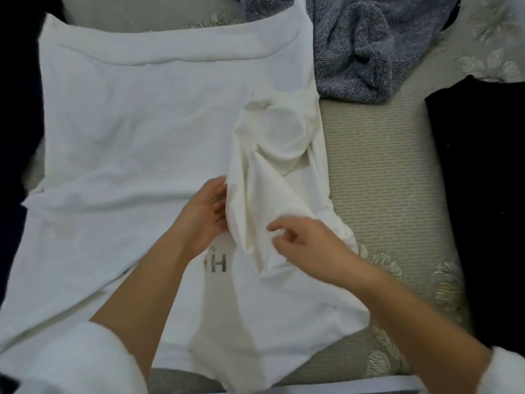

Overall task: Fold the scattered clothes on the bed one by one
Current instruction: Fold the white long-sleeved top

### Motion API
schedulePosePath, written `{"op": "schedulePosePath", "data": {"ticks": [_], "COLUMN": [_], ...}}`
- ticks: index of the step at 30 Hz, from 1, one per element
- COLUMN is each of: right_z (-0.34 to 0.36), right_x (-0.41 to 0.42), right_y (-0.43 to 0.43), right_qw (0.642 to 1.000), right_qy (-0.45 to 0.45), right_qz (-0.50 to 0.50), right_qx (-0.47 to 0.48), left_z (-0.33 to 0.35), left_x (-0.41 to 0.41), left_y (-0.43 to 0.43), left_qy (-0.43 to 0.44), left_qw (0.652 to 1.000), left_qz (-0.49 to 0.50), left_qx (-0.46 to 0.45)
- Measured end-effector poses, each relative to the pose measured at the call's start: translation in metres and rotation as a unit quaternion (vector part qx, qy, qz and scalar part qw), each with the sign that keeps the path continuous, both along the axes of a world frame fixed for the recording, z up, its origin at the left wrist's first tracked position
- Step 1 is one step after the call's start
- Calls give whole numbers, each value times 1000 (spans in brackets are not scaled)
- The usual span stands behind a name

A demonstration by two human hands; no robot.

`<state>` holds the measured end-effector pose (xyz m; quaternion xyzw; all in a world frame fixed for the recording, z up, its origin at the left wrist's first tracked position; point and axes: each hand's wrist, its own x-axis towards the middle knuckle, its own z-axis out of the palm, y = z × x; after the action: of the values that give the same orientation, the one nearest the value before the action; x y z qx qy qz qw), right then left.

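Note:
A white T-shirt (136, 129) lies spread flat over the bed, its hem towards the far side and grey printed letters showing near me. Its right sleeve (272, 172) is bunched and folded inward over the body. My left hand (206, 216) touches the sleeve's left edge with its palm turned towards the cloth and fingers loosely bent. My right hand (306, 245) pinches the raised fold of sleeve fabric from the right side between thumb and fingertips.
A crumpled blue-grey knit garment (372, 46) lies at the far right. A dark garment (480, 200) lies flat at the right edge, another dark cloth (14, 137) along the left. The beige floral bedspread (377, 177) shows between them.

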<state>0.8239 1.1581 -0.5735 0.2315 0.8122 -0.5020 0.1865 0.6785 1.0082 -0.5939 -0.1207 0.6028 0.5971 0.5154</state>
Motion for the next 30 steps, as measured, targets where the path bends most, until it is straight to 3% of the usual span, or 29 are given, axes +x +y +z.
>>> {"op": "schedulePosePath", "data": {"ticks": [3,5,7,9,10,13,16,18,21,23,25,27,30], "right_z": [1,1,-1,-5,-8,-21,-33,-35,-34,-32,-29,-23,-22], "right_x": [4,4,4,3,3,3,0,-3,-6,-5,-6,-5,-5], "right_y": [13,18,17,10,5,-11,-15,-15,-18,-19,-20,-23,-26], "right_qw": [993,989,988,986,986,989,985,981,975,970,967,962,939], "right_qy": [22,10,20,44,47,2,-10,-7,5,12,19,42,119], "right_qz": [-63,-81,-81,-72,-60,11,26,14,24,28,18,12,0], "right_qx": [99,121,128,142,147,148,172,192,222,243,252,270,323], "left_z": [6,13,22,26,24,9,-3,1,9,12,22,40,64], "left_x": [-2,-9,-19,-25,-25,-23,-48,-73,-96,-102,-108,-120,-151], "left_y": [22,33,29,10,-2,-34,-39,-21,19,41,56,59,44], "left_qy": [95,126,51,-42,-67,-96,-86,-27,72,108,107,90,92], "left_qw": [994,992,980,932,915,934,980,996,989,980,989,995,966], "left_qz": [-39,18,132,245,286,303,175,70,-65,-78,-29,52,159], "left_qx": [-36,0,139,265,278,165,27,-41,-113,-147,-102,10,179]}}
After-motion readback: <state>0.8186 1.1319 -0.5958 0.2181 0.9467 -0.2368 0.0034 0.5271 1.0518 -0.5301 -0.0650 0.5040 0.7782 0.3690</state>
